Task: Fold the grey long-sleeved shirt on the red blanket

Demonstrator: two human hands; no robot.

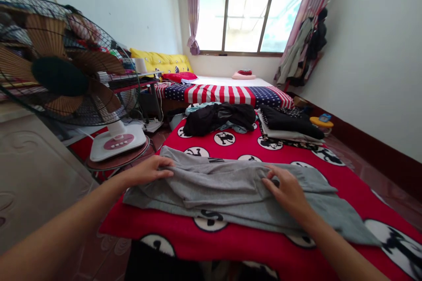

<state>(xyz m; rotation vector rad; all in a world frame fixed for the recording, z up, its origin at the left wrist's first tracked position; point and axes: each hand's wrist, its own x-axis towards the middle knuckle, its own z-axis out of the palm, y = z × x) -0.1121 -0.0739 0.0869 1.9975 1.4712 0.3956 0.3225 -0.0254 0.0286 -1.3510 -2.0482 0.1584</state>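
A grey garment (227,186) lies spread across a red blanket (250,241) printed with black-and-white cartoon circles. My left hand (148,170) pinches the garment's left edge, fingers curled over the fabric. On the right part of the cloth rests my right hand (287,189), its fingertips gripping a fold near the middle. The garment is partly folded over on itself, with a loose flap trailing off to the right.
Behind it lie a heap of dark clothes (219,118) and a folded stack (290,128). A standing fan (62,74) on a small stool is at the left. A second bed with a striped cover (227,93) stands under the window. A yellow stool (321,123) is at the right.
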